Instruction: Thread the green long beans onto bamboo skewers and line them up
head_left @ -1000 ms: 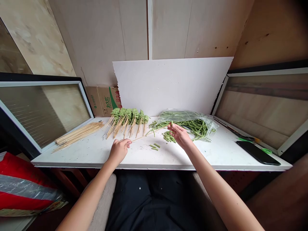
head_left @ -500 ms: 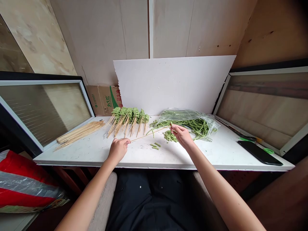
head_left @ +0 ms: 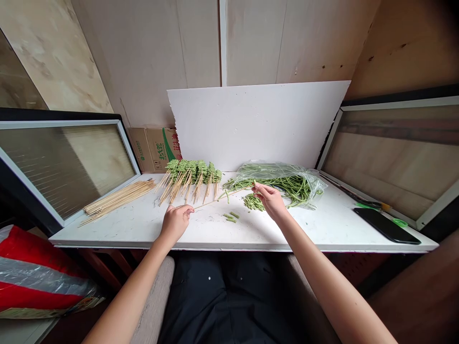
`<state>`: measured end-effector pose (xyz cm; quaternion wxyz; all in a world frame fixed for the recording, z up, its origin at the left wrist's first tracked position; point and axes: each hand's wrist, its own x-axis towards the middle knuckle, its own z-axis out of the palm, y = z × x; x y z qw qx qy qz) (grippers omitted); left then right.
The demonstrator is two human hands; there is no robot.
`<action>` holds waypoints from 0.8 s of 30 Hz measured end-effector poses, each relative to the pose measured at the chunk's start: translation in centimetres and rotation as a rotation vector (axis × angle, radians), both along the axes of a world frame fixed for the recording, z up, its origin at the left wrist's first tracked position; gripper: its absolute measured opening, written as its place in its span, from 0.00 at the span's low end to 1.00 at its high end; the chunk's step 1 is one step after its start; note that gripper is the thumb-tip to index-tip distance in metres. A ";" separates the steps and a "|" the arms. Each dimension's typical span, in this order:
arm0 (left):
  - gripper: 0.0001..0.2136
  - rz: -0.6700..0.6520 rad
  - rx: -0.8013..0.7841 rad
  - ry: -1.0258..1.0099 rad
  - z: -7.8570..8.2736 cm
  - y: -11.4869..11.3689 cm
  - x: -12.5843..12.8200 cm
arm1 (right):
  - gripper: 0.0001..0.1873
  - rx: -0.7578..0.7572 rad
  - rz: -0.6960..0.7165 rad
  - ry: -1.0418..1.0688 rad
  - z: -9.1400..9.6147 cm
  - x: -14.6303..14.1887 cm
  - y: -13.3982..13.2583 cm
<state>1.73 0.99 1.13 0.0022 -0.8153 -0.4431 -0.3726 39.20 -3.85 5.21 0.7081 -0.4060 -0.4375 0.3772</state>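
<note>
My left hand (head_left: 176, 222) is closed around one end of a thin bamboo skewer (head_left: 210, 203), which slants up to the right above the table. At its far end my right hand (head_left: 269, 199) pinches a short piece of green bean (head_left: 254, 183); whether the tip has pierced it I cannot tell. Another bean piece (head_left: 227, 196) shows by the middle of the skewer. Below lie several loose cut pieces (head_left: 231, 217), and a heap of cut beans (head_left: 253, 202) sits beside my right hand. Long green beans (head_left: 297, 188) spill from a clear plastic bag (head_left: 276, 168) behind it.
Skewers threaded with bean pieces (head_left: 193, 168) are stacked at the back left. Bare skewers (head_left: 120, 198) lie in a bundle further left. A black phone (head_left: 386, 225) and scissors (head_left: 369, 204) are at the right. A white board (head_left: 258, 126) stands behind.
Both hands keep nearly the same pose on the skewer and bean piece. The whole view has shifted very slightly; nothing on the table has visibly moved.
</note>
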 end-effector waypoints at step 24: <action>0.14 -0.007 0.038 0.017 -0.4 -1.4 1.8 | 0.21 -0.061 -0.020 0.062 -2.1 -3.9 0.2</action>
